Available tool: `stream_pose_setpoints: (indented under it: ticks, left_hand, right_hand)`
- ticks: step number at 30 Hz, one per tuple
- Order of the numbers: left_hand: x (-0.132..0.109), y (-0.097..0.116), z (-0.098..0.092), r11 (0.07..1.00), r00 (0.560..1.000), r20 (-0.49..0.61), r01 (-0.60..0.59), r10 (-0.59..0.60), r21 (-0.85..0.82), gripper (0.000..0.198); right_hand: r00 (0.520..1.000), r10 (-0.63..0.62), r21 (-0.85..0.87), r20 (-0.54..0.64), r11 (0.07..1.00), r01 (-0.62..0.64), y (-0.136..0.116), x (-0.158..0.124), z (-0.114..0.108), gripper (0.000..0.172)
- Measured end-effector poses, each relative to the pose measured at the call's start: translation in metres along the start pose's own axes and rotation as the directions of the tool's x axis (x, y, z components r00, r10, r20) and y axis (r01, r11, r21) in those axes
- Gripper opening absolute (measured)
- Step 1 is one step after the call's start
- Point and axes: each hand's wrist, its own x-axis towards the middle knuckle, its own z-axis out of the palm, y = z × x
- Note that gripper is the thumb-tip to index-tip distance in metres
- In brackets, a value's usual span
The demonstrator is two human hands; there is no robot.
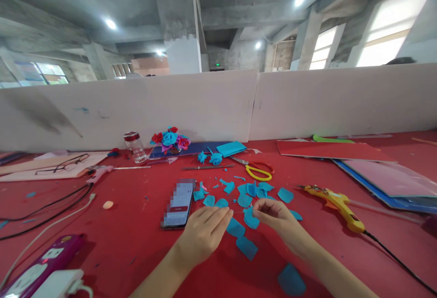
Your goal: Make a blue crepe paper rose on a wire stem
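Note:
My left hand [209, 230] is closed, thumb and fingertips pressed together just above the red tabletop. Opposite it, my right hand [276, 216] is curled with its fingertips pinched. A faint thin strand seems to run between the two pinches, but what either hand holds is too small to make out. A blue paper petal [251, 220] lies right beside my right fingertips. More cut petals are scattered around, among them one petal [247, 248] below the hands and another petal [285, 195] farther right. A phone [179, 204] with a lit screen lies left of my left hand.
Yellow-handled scissors [258, 172] lie behind the petals. On the right rests a yellow glue gun [336, 204] with its cord. Paper flowers [170, 138], a glass jar [136, 147] and blue folded paper [231, 148] stand along the white partition [191, 106]. A purple power strip [51, 261] sits front left.

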Motion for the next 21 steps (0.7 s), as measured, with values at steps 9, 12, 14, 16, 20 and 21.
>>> stream_pose_setpoints:
  ticks: [9, 12, 14, 16, 20, 21]
  left_hand:
    - [0.000, -0.003, 0.003, 0.982, 0.986, -0.024, 0.161, -0.164, -0.093, 0.024]
    - [0.001, -0.007, 0.005, 0.973, 0.976, -0.048, 0.208, -0.213, -0.097, 0.022]
    - [0.000, -0.008, 0.007, 0.970, 0.972, -0.052, 0.224, -0.229, -0.099, 0.021]
    - [-0.001, -0.008, 0.009, 0.968, 0.971, -0.042, 0.228, -0.234, -0.107, 0.021]
    - [-0.002, -0.007, 0.009, 0.968, 0.975, -0.023, 0.218, -0.222, -0.122, 0.021]
    - [-0.001, -0.007, 0.008, 0.968, 0.974, -0.030, 0.220, -0.225, -0.120, 0.022]
  right_hand:
    - [0.877, -0.029, 0.218, -0.479, 0.964, 0.151, 0.015, 0.014, -0.020, 0.017]
    - [0.689, -0.089, 0.093, -0.719, 0.970, 0.223, 0.020, 0.030, -0.047, 0.017]
    - [0.697, -0.177, -0.091, -0.695, 0.983, 0.158, 0.019, 0.041, -0.062, 0.015]
    - [0.762, -0.212, -0.207, -0.612, 0.973, 0.105, 0.018, 0.052, -0.069, 0.017]
    - [0.890, -0.264, -0.507, -0.371, 0.861, 0.044, 0.020, 0.069, -0.066, 0.017]
    - [0.906, -0.275, -0.584, -0.323, 0.811, 0.038, 0.022, 0.070, -0.064, 0.021]
